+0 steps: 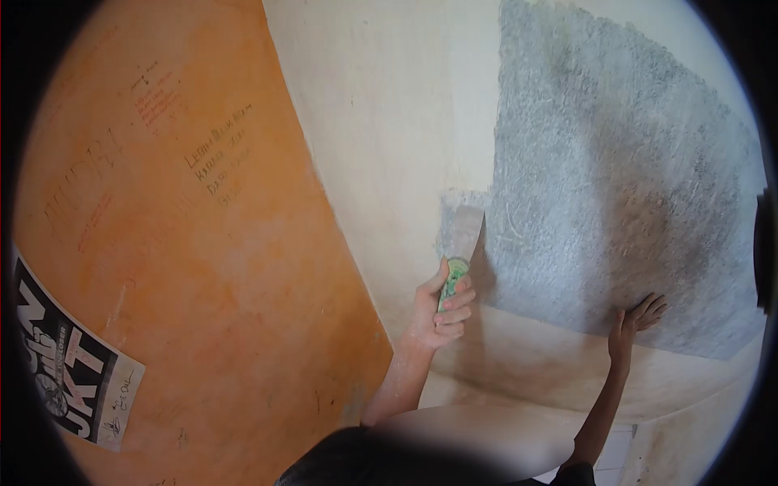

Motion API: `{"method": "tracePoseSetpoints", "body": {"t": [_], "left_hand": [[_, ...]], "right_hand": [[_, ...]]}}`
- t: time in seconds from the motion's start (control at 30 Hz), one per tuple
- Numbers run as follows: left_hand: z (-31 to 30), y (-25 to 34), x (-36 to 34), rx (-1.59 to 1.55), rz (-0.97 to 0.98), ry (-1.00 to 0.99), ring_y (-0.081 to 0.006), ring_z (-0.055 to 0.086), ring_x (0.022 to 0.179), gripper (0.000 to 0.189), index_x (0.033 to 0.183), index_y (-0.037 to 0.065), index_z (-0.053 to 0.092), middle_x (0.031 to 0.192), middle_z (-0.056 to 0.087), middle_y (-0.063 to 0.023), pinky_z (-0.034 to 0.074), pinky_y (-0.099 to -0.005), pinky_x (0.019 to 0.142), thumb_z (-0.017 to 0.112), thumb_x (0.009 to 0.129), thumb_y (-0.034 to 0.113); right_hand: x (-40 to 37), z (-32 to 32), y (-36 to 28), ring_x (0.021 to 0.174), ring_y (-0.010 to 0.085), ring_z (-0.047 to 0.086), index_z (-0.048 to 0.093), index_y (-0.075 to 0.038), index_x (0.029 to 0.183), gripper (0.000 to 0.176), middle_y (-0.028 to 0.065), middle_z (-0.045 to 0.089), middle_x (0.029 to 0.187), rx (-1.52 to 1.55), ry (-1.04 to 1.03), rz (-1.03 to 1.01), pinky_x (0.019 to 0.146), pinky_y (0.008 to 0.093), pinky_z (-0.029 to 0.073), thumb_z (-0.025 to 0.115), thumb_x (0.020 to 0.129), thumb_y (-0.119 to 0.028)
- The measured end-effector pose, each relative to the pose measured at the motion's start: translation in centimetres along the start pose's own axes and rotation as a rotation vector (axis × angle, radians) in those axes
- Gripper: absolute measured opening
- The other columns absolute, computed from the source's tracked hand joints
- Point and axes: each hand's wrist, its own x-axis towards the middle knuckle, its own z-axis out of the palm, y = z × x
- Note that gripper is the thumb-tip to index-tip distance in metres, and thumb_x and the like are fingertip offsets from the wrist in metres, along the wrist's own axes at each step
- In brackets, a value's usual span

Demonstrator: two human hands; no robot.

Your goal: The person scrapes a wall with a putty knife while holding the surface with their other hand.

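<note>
My left hand is wrapped around the green handle of a putty knife, thumb along one side. The knife points upward, its flat metal blade against a small grey patch on the pale wall, beside a larger grey area. That larger area has a rough, pitted surface. My right hand lies against the wall at the lower edge of the large grey area, fingers stretched out and holding nothing.
An orange wall with handwriting meets the pale wall at a corner on the left. A black-and-white sticker is on the orange wall. A blurred pale rounded shape covers the bottom centre, between my arms.
</note>
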Motion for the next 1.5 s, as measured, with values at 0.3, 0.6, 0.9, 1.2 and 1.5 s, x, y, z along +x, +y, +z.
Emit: {"method": "tracePoseSetpoints", "body": {"t": [0.3, 0.6, 0.9, 1.2, 1.5], "left_hand": [[0.2, -0.8, 1.3, 0.037, -0.022, -0.024, -0.008, 0.032, 0.037, 0.053, 0.088, 0.005, 0.052, 0.061, 0.04, 0.0001, 0.02, -0.0222, 0.03, 0.033, 0.101, 0.052], [0.7, -2.3, 1.9, 0.086, 0.068, -0.017, -0.0083, 0.032, 0.038, 0.053, 0.086, 0.005, 0.052, 0.061, 0.04, 0.0007, 0.02, -0.0232, 0.03, 0.033, 0.102, 0.052], [0.9, -1.5, 1.7, -0.063, 0.002, -0.049, -0.0089, 0.03, 0.038, 0.052, 0.089, 0.004, 0.051, 0.061, 0.039, -0.0013, 0.017, -0.0233, 0.03, 0.032, 0.102, 0.051], [1.4, -0.3, 1.2, 0.007, -0.017, -0.032, -0.0087, 0.028, 0.037, 0.051, 0.089, 0.005, 0.049, 0.06, 0.039, -0.0011, 0.017, -0.0228, 0.03, 0.032, 0.102, 0.051], [0.8, 4.5, 1.1, -0.106, -0.155, -0.197, -0.0085, 0.034, 0.04, 0.051, 0.09, 0.005, 0.048, 0.062, 0.039, -0.0009, 0.022, -0.0226, 0.031, 0.029, 0.103, 0.051]], "right_hand": [[0.0, -0.2, 0.1, 0.145, 0.0416, -0.015, -0.004, -0.004, 0.153, 0.084, 0.0224, -0.01, 0.159, 0.011, 0.0, -0.029, 0.112, 0.0586, -0.013, 0.027, 0.098, -0.06], [-0.5, -0.3, 0.6, 0.145, 0.0415, -0.017, -0.003, -0.004, 0.153, 0.085, 0.024, -0.012, 0.158, 0.026, -0.058, -0.013, 0.112, 0.0566, -0.015, 0.029, 0.097, -0.06], [-0.6, 0.0, 0.9, 0.144, 0.0427, -0.017, -0.005, -0.003, 0.152, 0.084, 0.0254, -0.013, 0.157, 0.018, -0.059, -0.039, 0.111, 0.0571, -0.016, 0.031, 0.098, -0.056], [-0.6, -0.2, 0.7, 0.144, 0.0428, -0.017, -0.004, -0.003, 0.153, 0.084, 0.0248, -0.012, 0.158, 0.004, -0.059, -0.033, 0.112, 0.0572, -0.015, 0.03, 0.098, -0.057], [-0.6, 0.2, 1.5, 0.144, 0.0426, -0.018, -0.006, -0.001, 0.152, 0.084, 0.0263, -0.013, 0.157, -0.033, -0.066, -0.033, 0.112, 0.0565, -0.015, 0.032, 0.099, -0.054]]}}
